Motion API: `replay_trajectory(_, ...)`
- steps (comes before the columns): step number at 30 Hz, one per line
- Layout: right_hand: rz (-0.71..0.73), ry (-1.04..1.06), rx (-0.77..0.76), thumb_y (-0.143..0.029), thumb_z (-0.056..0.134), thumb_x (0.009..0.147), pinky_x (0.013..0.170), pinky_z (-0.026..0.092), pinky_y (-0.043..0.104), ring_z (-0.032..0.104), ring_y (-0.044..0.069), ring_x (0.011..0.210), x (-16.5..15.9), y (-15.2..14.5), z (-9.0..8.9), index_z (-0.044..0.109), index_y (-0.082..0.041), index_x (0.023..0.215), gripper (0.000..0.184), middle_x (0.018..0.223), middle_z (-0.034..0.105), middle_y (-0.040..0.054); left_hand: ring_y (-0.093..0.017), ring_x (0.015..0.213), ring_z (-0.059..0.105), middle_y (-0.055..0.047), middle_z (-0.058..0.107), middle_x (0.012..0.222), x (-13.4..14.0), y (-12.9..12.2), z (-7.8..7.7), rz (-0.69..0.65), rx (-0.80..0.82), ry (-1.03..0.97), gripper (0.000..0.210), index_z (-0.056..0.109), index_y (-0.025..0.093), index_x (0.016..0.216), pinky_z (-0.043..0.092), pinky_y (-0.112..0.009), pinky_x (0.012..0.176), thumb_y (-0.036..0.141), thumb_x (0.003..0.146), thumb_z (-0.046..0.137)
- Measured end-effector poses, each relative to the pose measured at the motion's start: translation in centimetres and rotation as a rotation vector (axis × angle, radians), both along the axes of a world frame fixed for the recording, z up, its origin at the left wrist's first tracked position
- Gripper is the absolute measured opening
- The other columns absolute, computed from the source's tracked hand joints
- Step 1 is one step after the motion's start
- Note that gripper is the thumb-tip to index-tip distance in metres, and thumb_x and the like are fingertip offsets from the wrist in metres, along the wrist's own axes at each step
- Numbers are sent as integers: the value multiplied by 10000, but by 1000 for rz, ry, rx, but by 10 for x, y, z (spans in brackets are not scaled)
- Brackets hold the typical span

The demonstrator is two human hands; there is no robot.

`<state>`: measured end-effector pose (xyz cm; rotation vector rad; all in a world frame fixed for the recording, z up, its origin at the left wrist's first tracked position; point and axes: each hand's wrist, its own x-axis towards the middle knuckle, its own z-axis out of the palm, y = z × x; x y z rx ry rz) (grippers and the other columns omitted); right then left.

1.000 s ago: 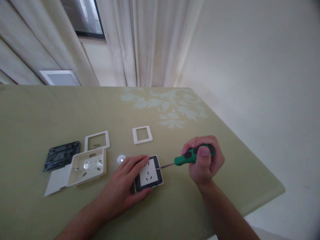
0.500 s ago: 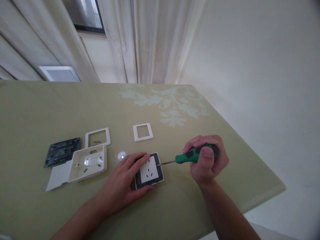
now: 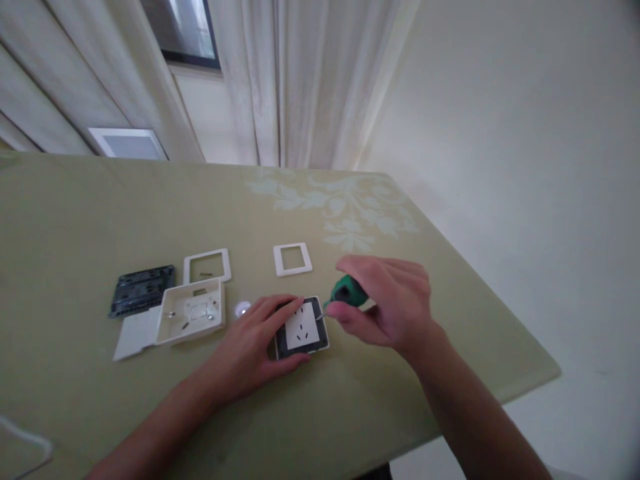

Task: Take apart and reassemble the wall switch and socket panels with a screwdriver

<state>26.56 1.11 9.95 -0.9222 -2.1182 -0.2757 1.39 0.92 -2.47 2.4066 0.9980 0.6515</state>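
Note:
A wall socket [image 3: 303, 328] with a white face and dark surround lies on the table. My left hand [image 3: 260, 340] grips it from the left, thumb at its near edge and fingers over its far edge. My right hand [image 3: 387, 300] is closed around a green and black screwdriver [image 3: 349, 292]. The metal shaft is tilted, and its tip meets the right part of the dark surround. Most of the handle's rear is hidden by the hand. Beyond the socket lies a square white frame [image 3: 277, 260].
To the left are a white back box [image 3: 167, 313], a white flat plate [image 3: 134, 335], a dark panel [image 3: 141, 291] and another white frame [image 3: 187, 269]. A small clear round item [image 3: 243, 308] sits near my left hand. The table edge [image 3: 480, 287] slopes down at right.
My right hand has moved left and turned over, and the screwdriver now stands more steeply at the socket. My left hand keeps its hold. The whole view has shifted slightly.

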Motion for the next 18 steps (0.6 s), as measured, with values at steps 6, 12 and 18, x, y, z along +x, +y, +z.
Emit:
replay_trajectory(6,-170,-207,-149,-486,572,1093,549,277,304,533,113,538,-26,7,35,616,-195,814,406,643,637,-30,-370,1379,611,-130,611,1532,1,2,-2,4,37,-7,730,525,278,1563,564,-549,1130,477,922,811)
replay_trajectory(12,43,-221,-441,-393,517,1129,724,419,277,645,149,786,-13,7,45,668,-165,1038,289,896,726,25,-360,1375,610,-131,601,1539,0,2,-3,-12,42,-24,762,482,283,1596,563,-537,1131,470,931,804)
replay_trajectory(18,223,-245,-522,-299,490,1128,894,466,302,653,181,967,2,9,57,664,-154,1153,228,1048,748,65,-349,1365,618,-111,600,1544,-1,2,-6,-9,20,-37,774,446,329,1623,564,-529,1127,451,943,793)
